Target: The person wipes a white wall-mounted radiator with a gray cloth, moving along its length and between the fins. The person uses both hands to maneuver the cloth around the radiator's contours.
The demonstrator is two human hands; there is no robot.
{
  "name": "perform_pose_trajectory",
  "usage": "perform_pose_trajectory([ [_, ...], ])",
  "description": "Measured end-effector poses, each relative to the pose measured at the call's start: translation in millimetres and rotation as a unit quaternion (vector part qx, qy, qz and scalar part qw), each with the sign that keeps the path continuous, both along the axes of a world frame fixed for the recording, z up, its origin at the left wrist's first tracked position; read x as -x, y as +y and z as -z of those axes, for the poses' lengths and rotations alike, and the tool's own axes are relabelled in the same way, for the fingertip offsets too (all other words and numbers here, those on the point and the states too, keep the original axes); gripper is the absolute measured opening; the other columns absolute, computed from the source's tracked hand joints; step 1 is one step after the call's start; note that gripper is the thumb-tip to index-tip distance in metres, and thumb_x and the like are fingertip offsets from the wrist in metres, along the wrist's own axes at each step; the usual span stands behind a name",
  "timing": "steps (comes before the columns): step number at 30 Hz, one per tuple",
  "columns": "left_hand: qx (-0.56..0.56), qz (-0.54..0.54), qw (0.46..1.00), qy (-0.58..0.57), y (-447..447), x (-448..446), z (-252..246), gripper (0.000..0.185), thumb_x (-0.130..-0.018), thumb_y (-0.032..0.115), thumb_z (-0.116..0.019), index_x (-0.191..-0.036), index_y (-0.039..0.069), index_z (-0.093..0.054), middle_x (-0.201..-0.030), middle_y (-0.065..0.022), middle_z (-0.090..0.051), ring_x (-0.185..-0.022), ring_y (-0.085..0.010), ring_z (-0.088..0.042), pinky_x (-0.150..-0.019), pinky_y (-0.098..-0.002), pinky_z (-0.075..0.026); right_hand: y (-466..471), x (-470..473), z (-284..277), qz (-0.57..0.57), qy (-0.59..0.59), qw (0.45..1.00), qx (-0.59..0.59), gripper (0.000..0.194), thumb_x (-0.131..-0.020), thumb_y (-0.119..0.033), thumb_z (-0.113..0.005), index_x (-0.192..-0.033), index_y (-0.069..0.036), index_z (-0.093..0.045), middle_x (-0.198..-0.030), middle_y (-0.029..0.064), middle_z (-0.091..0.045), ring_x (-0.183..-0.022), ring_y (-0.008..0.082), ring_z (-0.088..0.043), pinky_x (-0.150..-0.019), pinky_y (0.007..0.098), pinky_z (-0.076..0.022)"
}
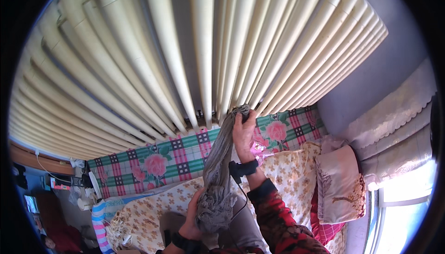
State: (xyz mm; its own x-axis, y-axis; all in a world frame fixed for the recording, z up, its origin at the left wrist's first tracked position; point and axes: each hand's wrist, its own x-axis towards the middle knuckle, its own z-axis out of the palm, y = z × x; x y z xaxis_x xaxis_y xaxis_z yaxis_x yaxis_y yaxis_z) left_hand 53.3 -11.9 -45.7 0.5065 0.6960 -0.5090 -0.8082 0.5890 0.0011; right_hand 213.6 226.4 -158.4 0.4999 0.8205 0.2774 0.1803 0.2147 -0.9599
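A long grey cloth [218, 163] stretches between my two hands. My right hand [243, 132] grips its bunched upper end against the lower ends of the cream radiator tubes [205, 62]. Near my lap, my left hand [192, 215] holds the crumpled lower part of the cloth from its left side. The fingers of the left hand are largely hidden behind the fabric. Overhead and in front, the radiator's tubes fan out across the view.
Below the radiator runs a plaid covering [180, 153] with pink roses. A flower-patterned bedspread [156, 202] lies under me. Folded bedding [342, 188] is piled at the right, beside a bright window [406, 202] and curtain [396, 132]. White cables [120, 233] lie at the left.
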Motion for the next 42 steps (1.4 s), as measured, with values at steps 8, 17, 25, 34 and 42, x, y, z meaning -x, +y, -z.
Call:
perform_pose_trajectory([
  [8, 0.004, -0.039, 0.995, 0.093, 7, -7, 22, 0.051, -0.104, 0.041, -0.041, -0.128, 0.001, -0.060, -0.116, -0.0137, -0.070, -0.103, -0.0277, -0.069, -0.095, -0.0434, -0.055, 0, -21, 71, 0.026, 0.029, 0.981, 0.192, 0.029, -0.087, -0.011, -0.066, -0.108, 0.009, -0.061, -0.094, 0.0192, -0.070, -0.083, 0.0247, -0.067, -0.074, 0.0394, -0.0520],
  [17, -0.034, -0.027, 0.981, 0.188, 9, -9, 39, 0.051, -0.104, 0.040, -0.041, -0.137, 0.003, -0.056, -0.128, -0.0122, -0.066, -0.114, -0.0264, -0.064, -0.103, -0.0416, -0.050, 12, -34, 23, 0.066, -0.005, 0.997, 0.050, 0.024, -0.092, -0.010, -0.060, -0.107, 0.008, -0.055, -0.087, 0.0222, -0.063, -0.081, 0.0309, -0.063, -0.076, 0.0419, -0.0494],
  [25, -0.049, -0.016, 0.994, 0.094, 11, -19, 41, 0.051, -0.104, 0.038, -0.040, -0.136, 0.002, -0.056, -0.129, -0.0131, -0.065, -0.117, -0.0286, -0.063, -0.105, -0.0427, -0.048, 15, -51, 113, 0.042, 0.005, 0.976, 0.216, 0.037, -0.087, -0.017, -0.069, -0.111, 0.009, -0.060, -0.089, 0.0193, -0.069, -0.086, 0.0272, -0.067, -0.076, 0.0421, -0.0508],
  [34, -0.073, 0.002, 0.997, 0.008, 30, -34, 20, 0.048, -0.104, 0.037, -0.041, -0.133, 0.002, -0.059, -0.126, -0.0123, -0.067, -0.113, -0.0266, -0.065, -0.104, -0.0420, -0.050, 19, -76, 8, 0.112, 0.015, 0.994, 0.012, 0.029, -0.093, -0.007, -0.064, -0.116, 0.005, -0.050, -0.098, 0.0184, -0.062, -0.091, 0.0265, -0.062, -0.085, 0.0367, -0.0499],
  [42, -0.075, 0.037, 0.980, 0.179, 23, -39, 21, 0.048, -0.105, 0.036, -0.041, -0.135, 0.003, -0.057, -0.127, -0.0110, -0.066, -0.115, -0.0248, -0.064, -0.103, -0.0410, -0.050, 22, -72, 53, 0.126, 0.004, 0.977, 0.169, 0.034, -0.087, -0.011, -0.069, -0.110, 0.006, -0.051, -0.093, 0.0200, -0.064, -0.086, 0.0292, -0.064, -0.080, 0.0405, -0.0514],
])
